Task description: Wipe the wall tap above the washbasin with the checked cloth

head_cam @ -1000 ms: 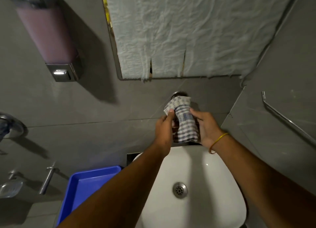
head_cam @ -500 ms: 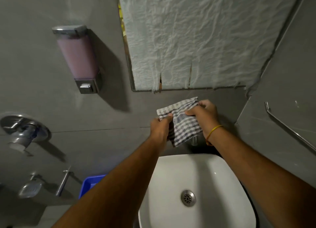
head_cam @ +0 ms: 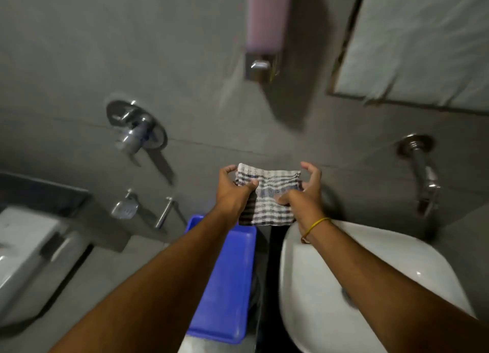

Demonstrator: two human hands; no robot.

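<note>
Both hands are on the checked cloth [head_cam: 267, 194], which is spread flat between them in the air, left of the washbasin [head_cam: 370, 286] and above the blue tray [head_cam: 225, 286]. Left hand [head_cam: 232, 191] is closed on the cloth's upper-left corner — thumb pressed on the front, fingers curled behind the edge. Right hand [head_cam: 304, 191] grips looser: thumb pinned on the cloth's right side near the middle, upper fingers arched open and clear of the top corner. A yellow band [head_cam: 315, 227] sits on the right wrist.

Wall tap [head_cam: 423, 173] is well apart to the right, above the basin's far rim — cloth is not touching it. Soap dispenser [head_cam: 264, 35] is on the wall above the hands, a mixer valve [head_cam: 135, 126] to the upper left. Frame is motion-blurred, so fine finger contact is hard to read
</note>
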